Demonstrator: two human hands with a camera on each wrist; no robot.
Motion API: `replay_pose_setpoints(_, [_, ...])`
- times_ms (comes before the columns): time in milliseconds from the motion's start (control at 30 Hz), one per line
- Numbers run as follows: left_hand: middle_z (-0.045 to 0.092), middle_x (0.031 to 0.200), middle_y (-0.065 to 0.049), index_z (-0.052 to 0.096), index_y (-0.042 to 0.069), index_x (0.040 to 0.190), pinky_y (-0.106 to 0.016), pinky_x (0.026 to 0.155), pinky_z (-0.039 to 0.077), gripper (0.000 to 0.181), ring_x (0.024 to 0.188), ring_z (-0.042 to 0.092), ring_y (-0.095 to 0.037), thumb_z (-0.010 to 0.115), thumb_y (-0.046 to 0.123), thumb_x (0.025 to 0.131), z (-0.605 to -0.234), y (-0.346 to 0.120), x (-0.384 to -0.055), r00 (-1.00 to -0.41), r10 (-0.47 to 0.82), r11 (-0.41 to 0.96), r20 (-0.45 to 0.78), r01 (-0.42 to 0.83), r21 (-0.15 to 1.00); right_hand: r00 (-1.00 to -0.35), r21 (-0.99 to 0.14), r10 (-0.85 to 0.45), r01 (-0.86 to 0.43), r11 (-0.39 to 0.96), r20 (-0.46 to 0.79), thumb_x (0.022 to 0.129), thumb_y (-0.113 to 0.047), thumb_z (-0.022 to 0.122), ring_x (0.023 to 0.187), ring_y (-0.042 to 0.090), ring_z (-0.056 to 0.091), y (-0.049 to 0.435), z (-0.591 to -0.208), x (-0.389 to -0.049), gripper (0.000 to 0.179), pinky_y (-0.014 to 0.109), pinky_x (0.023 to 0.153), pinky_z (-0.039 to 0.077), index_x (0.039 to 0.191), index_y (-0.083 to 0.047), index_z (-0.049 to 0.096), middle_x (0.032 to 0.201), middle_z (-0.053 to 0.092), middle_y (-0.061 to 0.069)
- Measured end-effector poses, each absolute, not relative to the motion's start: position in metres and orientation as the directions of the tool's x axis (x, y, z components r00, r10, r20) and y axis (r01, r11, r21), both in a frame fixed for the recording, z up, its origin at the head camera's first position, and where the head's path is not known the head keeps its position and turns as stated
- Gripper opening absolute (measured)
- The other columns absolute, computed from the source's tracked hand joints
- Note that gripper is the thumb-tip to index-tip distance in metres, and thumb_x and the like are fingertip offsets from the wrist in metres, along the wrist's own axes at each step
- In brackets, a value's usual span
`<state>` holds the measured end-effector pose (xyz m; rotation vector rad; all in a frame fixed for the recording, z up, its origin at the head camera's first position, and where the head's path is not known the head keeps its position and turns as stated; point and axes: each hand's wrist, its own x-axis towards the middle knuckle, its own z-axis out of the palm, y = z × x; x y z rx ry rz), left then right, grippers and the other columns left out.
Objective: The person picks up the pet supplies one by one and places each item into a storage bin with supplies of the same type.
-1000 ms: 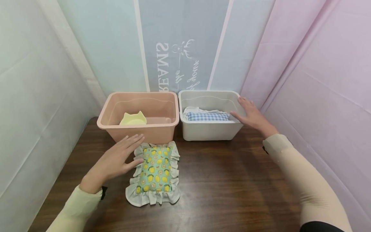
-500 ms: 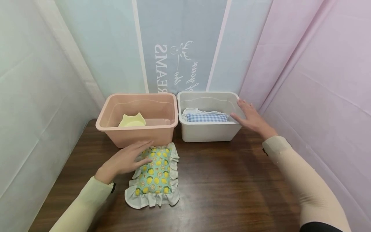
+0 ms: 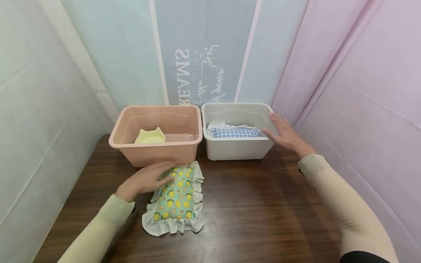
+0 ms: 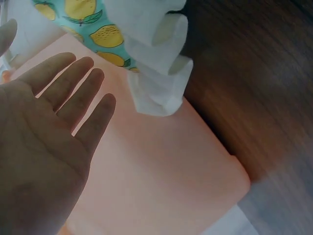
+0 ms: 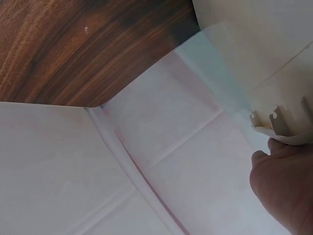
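Note:
A small cushion [image 3: 177, 193] with a lemon print and a white ruffled edge lies on the table before the pink basin [image 3: 158, 155]. My left hand [image 3: 146, 180] hovers over its upper left part, fingers straight. Seen from the left wrist, the palm [image 4: 44, 142] and spread fingers stand apart from the ruffle [image 4: 161, 93]. At the white basin [image 3: 235, 149], my right hand [image 3: 286, 135] rests by the right rim with its fingers extended; the right wrist view shows only part of this hand [image 5: 281, 176] near the rim. Inside that basin lies a blue checked cushion [image 3: 235, 132].
A pale yellow cat-eared bowl [image 3: 150, 136] sits in the pink basin. Both basins stand side by side on the dark wooden table [image 3: 250, 212]. Fabric hangings [image 3: 279, 44] enclose the table at the back and sides.
My left hand has moved right and slightly down, from beside the lemon cushion to above its upper left. My right hand has stayed at the white basin's rim.

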<state>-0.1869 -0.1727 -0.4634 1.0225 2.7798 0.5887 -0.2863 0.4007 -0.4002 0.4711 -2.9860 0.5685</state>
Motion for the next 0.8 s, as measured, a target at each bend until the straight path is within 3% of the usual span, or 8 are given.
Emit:
replay_pose_setpoints(300, [0.048,0.166,-0.010,0.047,0.013,0.164,-0.068,0.123,0.033,0.070,0.155,0.039,-0.041,0.062,0.052,0.107,-0.476,-0.169,-0.195,-0.736,0.677,0.652,0.013,0.608,0.453,-0.951,-0.344,-0.286,-0.310,0.886,0.120,0.109,-0.060,0.049,0.166,0.038,0.003,0.402,-0.403,-0.286,0.094,0.058,0.134,0.002,0.172,-0.003,0.013,0.179,0.010,0.019])
replay_pose_setpoints(633, [0.048,0.165,-0.010,0.045,0.018,0.166,-0.066,0.118,0.041,0.079,0.152,0.043,-0.040,0.059,0.065,0.104,-0.484,-0.172,-0.195,-0.757,0.650,0.692,-0.067,0.554,0.463,-0.951,-0.346,-0.291,-0.309,0.886,0.104,0.109,-0.059,0.049,0.167,0.037,0.000,0.401,-0.402,-0.284,0.093,0.058,0.134,0.002,0.172,-0.003,0.009,0.180,0.007,0.018])
replay_pose_setpoints(800, [0.049,0.164,-0.009,0.045,0.018,0.166,-0.062,0.117,0.045,0.088,0.149,0.049,-0.036,0.065,0.071,0.098,-0.484,-0.171,-0.198,-0.755,0.650,0.693,-0.091,0.539,0.479,-0.949,-0.353,-0.294,-0.315,0.881,0.113,0.109,-0.058,0.049,0.166,0.038,0.001,0.401,-0.402,-0.286,0.093,0.059,0.134,0.003,0.172,-0.001,0.010,0.179,0.008,0.020])
